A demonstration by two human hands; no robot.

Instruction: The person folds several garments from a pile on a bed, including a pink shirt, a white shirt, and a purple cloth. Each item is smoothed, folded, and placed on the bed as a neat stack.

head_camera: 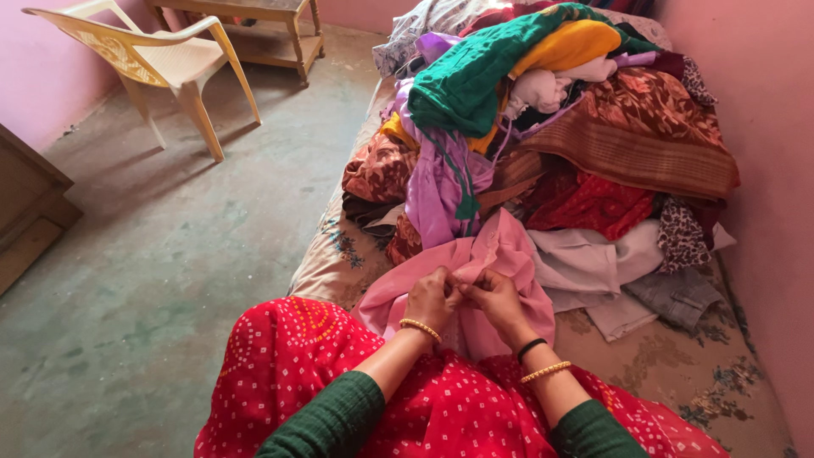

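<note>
Pink-walled room, grey floor (170, 254), heaped clothes (551, 127) on patterned bed (678, 373). Left hand (431, 298) and right hand (496, 298) both pinch the pink garment (500, 254) lying over the lap, fingertips close together. Likely working a fastening or seam; next move needs fine fingertip control.

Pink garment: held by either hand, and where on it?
Both. Left hand and right hand pinch the pink garment at a bunched fold near its front edge.
</note>
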